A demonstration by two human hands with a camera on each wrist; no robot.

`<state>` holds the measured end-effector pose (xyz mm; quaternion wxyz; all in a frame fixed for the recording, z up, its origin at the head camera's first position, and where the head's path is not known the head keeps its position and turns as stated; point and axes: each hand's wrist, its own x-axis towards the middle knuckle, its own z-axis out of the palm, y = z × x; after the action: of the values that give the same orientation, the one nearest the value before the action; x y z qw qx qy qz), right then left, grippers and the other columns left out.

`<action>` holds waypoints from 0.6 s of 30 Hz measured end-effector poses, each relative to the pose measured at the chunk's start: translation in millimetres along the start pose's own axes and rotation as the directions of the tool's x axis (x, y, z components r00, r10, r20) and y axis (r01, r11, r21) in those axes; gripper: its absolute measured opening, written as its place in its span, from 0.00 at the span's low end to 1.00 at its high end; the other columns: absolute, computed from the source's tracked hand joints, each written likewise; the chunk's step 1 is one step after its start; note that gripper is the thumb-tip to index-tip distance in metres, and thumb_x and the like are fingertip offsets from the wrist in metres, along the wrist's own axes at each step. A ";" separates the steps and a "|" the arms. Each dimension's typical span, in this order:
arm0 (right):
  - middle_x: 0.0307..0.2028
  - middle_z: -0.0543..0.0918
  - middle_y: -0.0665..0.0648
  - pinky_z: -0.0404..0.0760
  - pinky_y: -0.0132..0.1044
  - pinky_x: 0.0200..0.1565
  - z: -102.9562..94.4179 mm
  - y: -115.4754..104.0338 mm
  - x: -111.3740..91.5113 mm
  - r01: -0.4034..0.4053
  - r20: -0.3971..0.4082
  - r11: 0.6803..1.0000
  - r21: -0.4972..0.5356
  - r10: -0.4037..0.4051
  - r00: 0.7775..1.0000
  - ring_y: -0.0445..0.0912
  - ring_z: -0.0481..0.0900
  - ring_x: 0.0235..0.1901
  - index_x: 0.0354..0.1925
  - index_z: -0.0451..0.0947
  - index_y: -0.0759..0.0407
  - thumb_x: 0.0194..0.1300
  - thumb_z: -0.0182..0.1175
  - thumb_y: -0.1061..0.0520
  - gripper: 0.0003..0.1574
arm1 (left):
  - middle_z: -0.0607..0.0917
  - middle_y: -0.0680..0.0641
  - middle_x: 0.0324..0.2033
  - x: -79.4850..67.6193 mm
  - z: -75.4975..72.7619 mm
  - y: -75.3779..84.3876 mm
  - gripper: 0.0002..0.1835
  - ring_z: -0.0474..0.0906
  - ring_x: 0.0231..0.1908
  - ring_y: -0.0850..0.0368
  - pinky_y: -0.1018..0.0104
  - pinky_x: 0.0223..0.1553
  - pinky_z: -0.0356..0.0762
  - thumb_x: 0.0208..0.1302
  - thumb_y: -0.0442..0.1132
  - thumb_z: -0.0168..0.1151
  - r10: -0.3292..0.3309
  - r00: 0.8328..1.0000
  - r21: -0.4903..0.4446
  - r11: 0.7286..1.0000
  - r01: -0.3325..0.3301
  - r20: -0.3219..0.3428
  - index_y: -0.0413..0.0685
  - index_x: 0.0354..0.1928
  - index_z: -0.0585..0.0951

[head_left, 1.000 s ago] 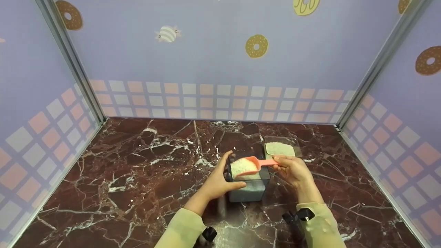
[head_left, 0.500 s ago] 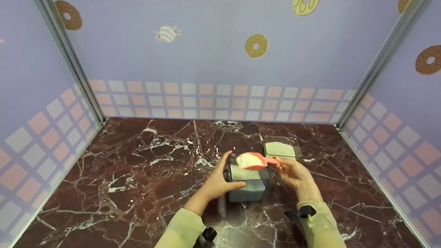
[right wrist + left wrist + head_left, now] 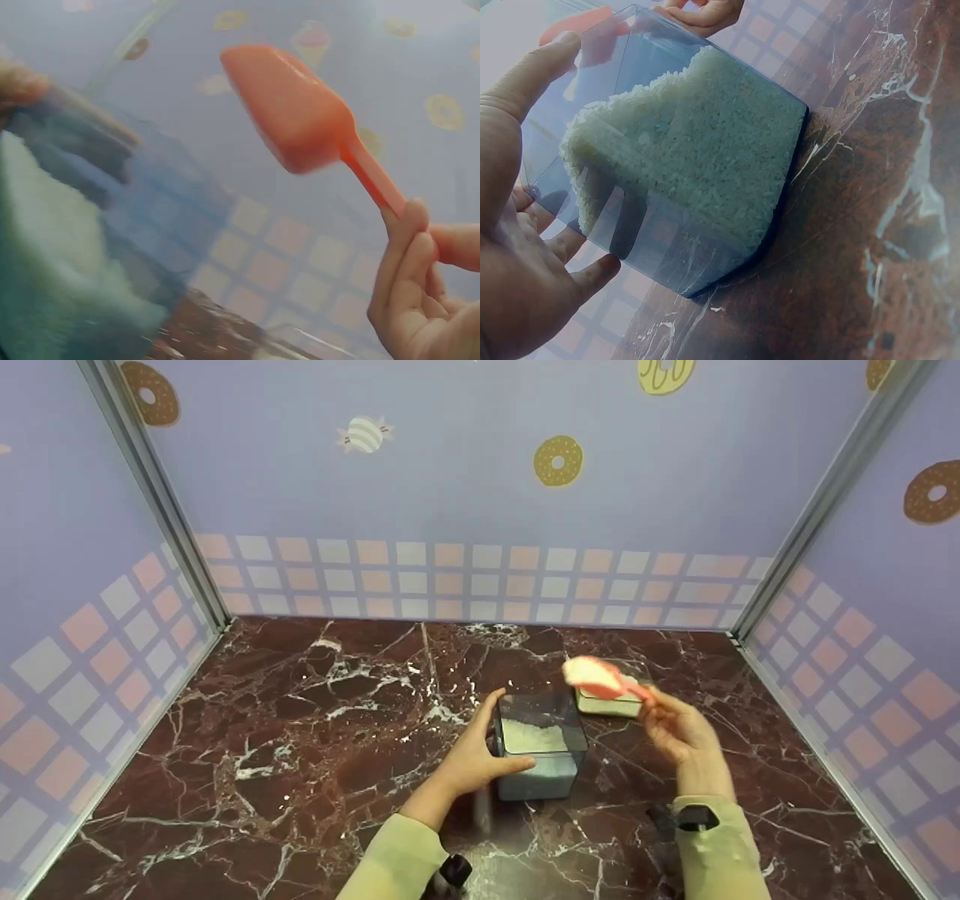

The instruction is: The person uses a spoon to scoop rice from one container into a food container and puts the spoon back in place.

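Scoop [image 3: 606, 681] swung rightward, blurred, partly hiding rear box [image 3: 609, 708]; right hand [image 3: 684, 735] pinches handle [image 3: 373, 177]; left hand [image 3: 471, 761] holds container [image 3: 537, 781].

Right of centre, the orange scoop [image 3: 606, 685] is blurring, loaded with white rice [image 3: 586, 670], its bowl pointing to the upper left and its handle sitting in the right hand [image 3: 684, 733]. It's overlapping the low rice-filled tub [image 3: 609, 708]. Lower down, the tall see-through bin [image 3: 536, 781], partly filled, is standing upright, the left hand [image 3: 476, 759] gripping its left side.
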<state>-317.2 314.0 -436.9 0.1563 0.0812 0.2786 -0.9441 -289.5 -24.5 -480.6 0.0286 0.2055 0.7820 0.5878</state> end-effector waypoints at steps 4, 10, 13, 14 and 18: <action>0.25 0.85 0.62 0.83 0.25 0.25 -9.2 -10.9 -2.1 0.172 -0.122 0.984 0.048 -0.165 0.979 0.46 0.84 0.22 0.31 0.83 0.71 0.77 0.51 0.68 0.18 | 0.55 0.39 0.80 -0.1 0.2 0.8 0.62 0.58 0.76 0.34 0.31 0.75 0.57 0.49 0.52 0.82 -0.005 1.000 0.012 1.000 0.005 -0.003 0.63 0.81 0.52; 0.19 0.86 0.52 0.82 0.23 0.25 -14.6 -2.0 5.6 0.474 -0.355 0.800 -0.368 -0.592 0.724 0.38 0.85 0.19 0.26 0.87 0.62 0.71 0.60 0.69 0.16 | 0.55 0.39 0.81 -1.3 0.4 1.9 0.61 0.56 0.77 0.34 0.31 0.75 0.56 0.49 0.52 0.82 -0.014 1.000 0.020 1.000 0.014 -0.003 0.64 0.81 0.52; 0.19 0.85 0.44 0.80 0.20 0.25 -15.9 6.8 11.4 0.473 -0.231 0.501 -0.725 -0.823 0.518 0.31 0.83 0.19 0.35 0.88 0.67 0.68 0.63 0.68 0.07 | 0.53 0.39 0.81 -1.5 0.4 2.6 0.61 0.54 0.78 0.33 0.31 0.75 0.55 0.50 0.51 0.81 -0.019 1.000 0.017 1.000 0.019 0.004 0.64 0.81 0.52; 0.20 0.85 0.44 0.79 0.18 0.25 -16.2 9.1 12.6 0.447 -0.158 0.374 -0.813 -0.879 0.450 0.28 0.81 0.19 0.38 0.87 0.69 0.68 0.64 0.68 0.06 | 0.53 0.39 0.81 -1.5 0.5 3.0 0.61 0.54 0.78 0.33 0.31 0.75 0.56 0.50 0.51 0.81 -0.021 1.000 0.012 1.000 0.021 0.006 0.64 0.81 0.52; 0.25 0.89 0.58 0.69 0.13 0.28 -17.1 13.4 14.7 0.285 0.163 -0.090 -0.954 -0.957 0.241 0.19 0.73 0.22 0.42 0.87 0.70 0.65 0.67 0.66 0.08 | 0.53 0.40 0.81 -1.2 0.0 3.8 0.61 0.55 0.77 0.33 0.32 0.75 0.57 0.50 0.51 0.81 -0.024 1.000 -0.004 1.000 0.024 0.010 0.63 0.81 0.52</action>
<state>-325.3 309.1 -461.4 -0.4506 0.1258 0.7486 -0.4698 -287.3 -24.1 -477.3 0.0400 0.1991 0.7829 0.5881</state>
